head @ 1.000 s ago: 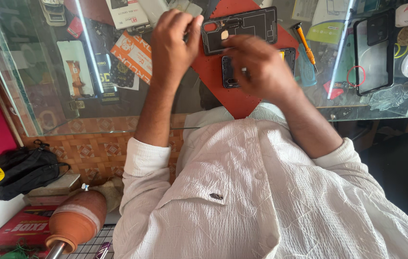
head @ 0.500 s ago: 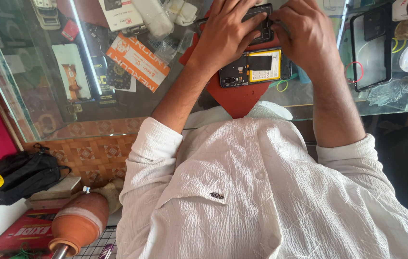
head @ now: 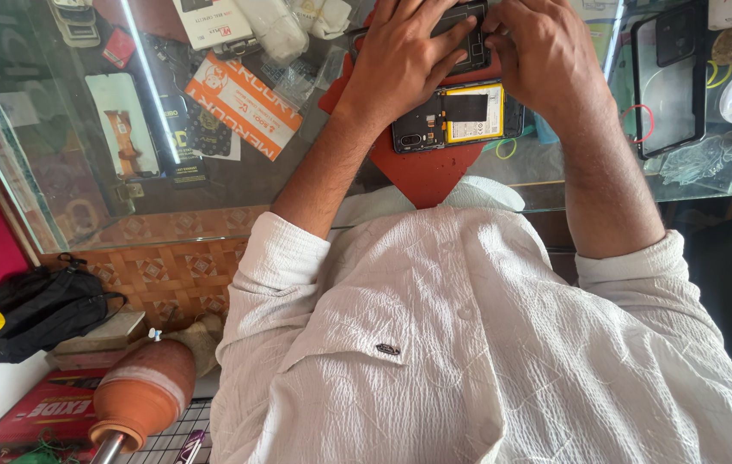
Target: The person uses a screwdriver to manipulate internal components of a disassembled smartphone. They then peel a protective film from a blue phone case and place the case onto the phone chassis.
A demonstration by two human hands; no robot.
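Glass counter: opened phone, yellow battery.

Black frame mostly under both hands — fingertips cut by top edge.

Phone repair shop. Glass-topped desk doubles as a display case: accessory packets, a card box and small parts sit under the glass. An opened phone with its battery exposed lies on a red mat. A clear phone case lies to one side. Black bag and clay pot on the floor.
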